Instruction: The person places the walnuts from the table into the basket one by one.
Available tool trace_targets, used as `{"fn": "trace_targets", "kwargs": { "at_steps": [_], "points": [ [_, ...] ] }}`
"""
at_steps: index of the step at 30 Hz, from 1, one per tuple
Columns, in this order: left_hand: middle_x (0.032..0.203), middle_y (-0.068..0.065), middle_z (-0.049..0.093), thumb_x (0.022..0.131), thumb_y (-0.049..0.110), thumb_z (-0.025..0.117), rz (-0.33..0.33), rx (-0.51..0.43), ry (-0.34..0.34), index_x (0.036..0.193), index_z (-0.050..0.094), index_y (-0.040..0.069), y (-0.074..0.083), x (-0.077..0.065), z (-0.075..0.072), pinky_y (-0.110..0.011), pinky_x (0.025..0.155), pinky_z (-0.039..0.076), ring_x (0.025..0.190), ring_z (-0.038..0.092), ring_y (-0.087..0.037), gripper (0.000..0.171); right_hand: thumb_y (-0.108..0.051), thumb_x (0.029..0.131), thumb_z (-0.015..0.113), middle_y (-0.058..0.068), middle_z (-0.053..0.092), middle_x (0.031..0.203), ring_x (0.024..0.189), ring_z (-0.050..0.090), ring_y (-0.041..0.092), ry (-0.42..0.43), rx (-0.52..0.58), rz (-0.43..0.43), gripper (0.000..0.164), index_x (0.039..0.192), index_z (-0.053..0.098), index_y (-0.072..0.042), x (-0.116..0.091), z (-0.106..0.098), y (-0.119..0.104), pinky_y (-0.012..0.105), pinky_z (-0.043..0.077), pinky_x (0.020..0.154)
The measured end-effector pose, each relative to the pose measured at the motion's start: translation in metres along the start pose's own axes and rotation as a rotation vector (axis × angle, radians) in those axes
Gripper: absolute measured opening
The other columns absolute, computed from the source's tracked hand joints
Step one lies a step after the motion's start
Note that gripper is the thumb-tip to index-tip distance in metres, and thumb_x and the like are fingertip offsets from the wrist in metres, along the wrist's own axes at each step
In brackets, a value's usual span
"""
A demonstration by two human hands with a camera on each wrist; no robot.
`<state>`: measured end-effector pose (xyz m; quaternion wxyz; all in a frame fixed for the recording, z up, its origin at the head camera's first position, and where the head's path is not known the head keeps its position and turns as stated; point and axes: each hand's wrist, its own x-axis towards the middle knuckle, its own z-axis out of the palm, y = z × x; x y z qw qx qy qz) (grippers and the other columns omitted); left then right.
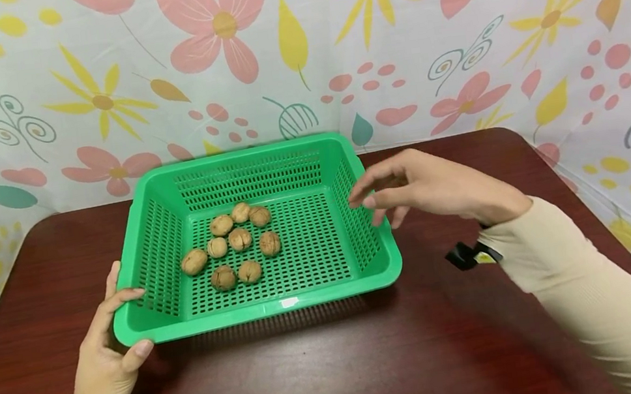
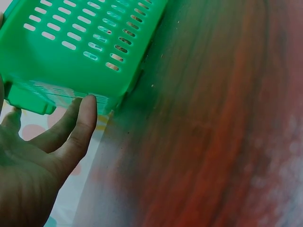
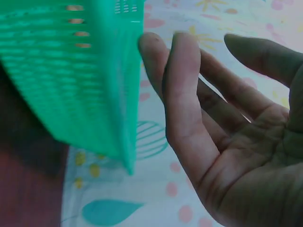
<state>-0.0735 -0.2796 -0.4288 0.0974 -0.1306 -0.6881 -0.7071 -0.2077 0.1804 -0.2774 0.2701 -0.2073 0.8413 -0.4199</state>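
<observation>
A green plastic basket (image 1: 258, 306) with slotted walls stands over the dark table in the head view. Several walnuts (image 1: 240, 239) lie loose on its slotted floor, mostly left of the middle. My left hand (image 1: 101, 355) grips the basket's front left corner, thumb at the front rim and a finger over the left rim. The left wrist view has the basket's outer wall (image 2: 57, 61) above my fingers. At the right rim my right hand (image 1: 426, 186) hovers with loosely bent fingers and thumb apart, holding nothing. In the right wrist view, fingertips (image 3: 184, 47) are beside the basket's rim.
The reddish-brown wooden table (image 1: 324, 367) spreads in front of the basket and to both sides. A white cloth (image 1: 331, 37) printed with flowers and leaves hangs close behind the table. A black strap piece (image 1: 467, 256) sits at my right wrist.
</observation>
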Motion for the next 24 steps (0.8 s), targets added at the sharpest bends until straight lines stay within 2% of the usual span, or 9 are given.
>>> {"fn": "trace_targets", "kwargs": {
  "at_steps": [6,9,12,14,16,19,22,23,24],
  "points": [
    [0.178,-0.007,0.007,0.088,0.002,0.081,-0.007,0.021,0.007,0.142,0.048,-0.013,0.001,0.000,0.000,-0.009,0.102,0.048,0.156,0.031,-0.007,0.065,-0.020,0.105,0.064,0.008,0.079,0.109,0.089,0.075,0.026,0.107,0.042,-0.037,0.021,0.121,0.074,-0.013,-0.027,0.004,0.030,0.038,0.063,0.081],
    [0.178,-0.005,0.008,0.088,0.001,0.080,-0.037,0.084,0.018,0.146,0.047,-0.010,0.004,-0.001,0.000,-0.008,0.104,0.044,0.157,0.029,-0.007,0.067,-0.019,0.105,0.063,0.008,0.079,0.106,0.090,0.075,0.024,0.137,0.058,-0.045,0.020,0.120,0.075,-0.013,-0.037,0.007,0.043,0.038,0.063,0.082],
    [0.178,-0.002,0.011,0.090,0.002,0.077,-0.069,0.246,0.037,0.153,0.047,-0.001,0.010,-0.006,0.001,-0.007,0.112,0.033,0.159,0.024,-0.006,0.070,-0.018,0.105,0.064,0.005,0.078,0.113,0.097,0.075,0.020,0.149,0.057,-0.040,0.020,0.121,0.074,-0.015,-0.045,0.012,0.054,0.036,0.063,0.083],
    [0.178,-0.001,0.012,0.093,-0.002,0.073,-0.086,0.309,0.039,0.157,0.043,0.004,0.015,-0.009,0.002,-0.007,0.112,0.030,0.159,0.023,-0.004,0.072,-0.019,0.105,0.064,0.004,0.076,0.122,0.104,0.074,0.015,0.156,0.049,-0.034,0.021,0.123,0.074,-0.016,-0.051,0.016,0.061,0.035,0.062,0.085],
    [0.178,0.001,0.013,0.096,-0.004,0.069,-0.104,0.431,0.029,0.163,0.037,0.011,0.020,-0.013,0.004,-0.004,0.109,0.031,0.153,0.031,0.004,0.076,-0.019,0.105,0.064,0.004,0.073,0.131,0.109,0.073,0.010,0.173,0.025,-0.027,0.024,0.127,0.073,-0.019,-0.058,0.020,0.068,0.031,0.061,0.087],
    [0.178,0.003,0.012,0.098,-0.008,0.064,-0.117,0.559,-0.003,0.167,0.028,0.018,0.029,-0.019,0.007,0.000,0.101,0.037,0.143,0.038,0.015,0.082,-0.024,0.105,0.065,0.002,0.069,0.139,0.118,0.066,-0.001,0.222,-0.075,-0.004,0.030,0.135,0.069,-0.025,-0.070,0.027,0.078,0.022,0.057,0.091],
    [0.178,0.005,0.013,0.099,-0.001,0.066,-0.096,0.782,-0.022,0.168,0.024,0.026,0.038,-0.027,0.007,0.002,0.109,0.025,0.146,0.029,0.018,0.085,-0.027,0.104,0.067,0.000,0.064,0.147,0.127,0.052,-0.015,0.315,-0.207,0.000,0.038,0.141,0.064,-0.031,-0.083,0.036,0.091,0.011,0.049,0.093],
    [0.177,0.004,0.014,0.099,0.002,0.067,-0.085,0.831,-0.023,0.168,0.023,0.026,0.039,-0.030,0.006,0.000,0.113,0.020,0.149,0.023,0.016,0.085,-0.027,0.103,0.068,-0.001,0.062,0.150,0.129,0.048,-0.018,0.354,-0.251,-0.002,0.041,0.143,0.063,-0.032,-0.087,0.039,0.097,0.008,0.046,0.093],
    [0.177,0.003,0.014,0.100,0.005,0.067,-0.079,0.880,-0.023,0.168,0.022,0.026,0.040,-0.032,0.004,-0.007,0.121,0.016,0.155,0.019,0.010,0.084,-0.026,0.102,0.069,0.001,0.060,0.152,0.131,0.044,-0.020,0.394,-0.291,-0.015,0.043,0.144,0.062,-0.031,-0.091,0.042,0.103,0.005,0.043,0.093]
  ]
}}
